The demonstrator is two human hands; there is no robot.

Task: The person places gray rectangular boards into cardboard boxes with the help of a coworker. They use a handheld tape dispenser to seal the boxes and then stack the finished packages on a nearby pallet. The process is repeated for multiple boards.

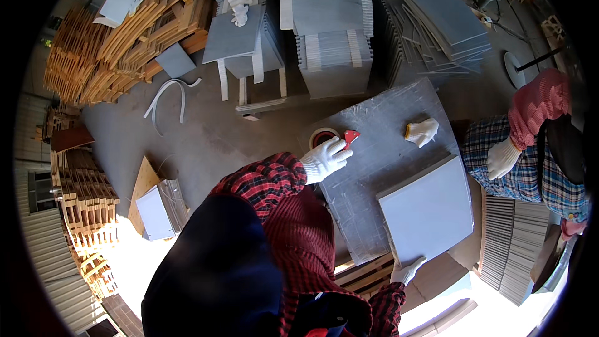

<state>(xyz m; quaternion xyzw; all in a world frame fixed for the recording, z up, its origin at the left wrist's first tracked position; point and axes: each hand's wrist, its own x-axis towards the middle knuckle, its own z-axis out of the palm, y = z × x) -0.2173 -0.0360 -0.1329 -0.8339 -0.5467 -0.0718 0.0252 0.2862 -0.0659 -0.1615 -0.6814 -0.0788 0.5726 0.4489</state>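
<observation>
Apparently, the step in hand pairs tool handling with steadying: the gloved left hand (325, 160) is at a red hand tool (352, 137) beside a tape roll (316, 135), its fingers bent and close together, though whether they pinch it I cannot tell. The gloved right hand (409, 271) touches the lower edge of the pale panel stack (429, 209), which lies on the grey table (368, 184); its grip is unclear. Next, the move seems to call for 1 secure hold on the tool and a steady stack.
</observation>
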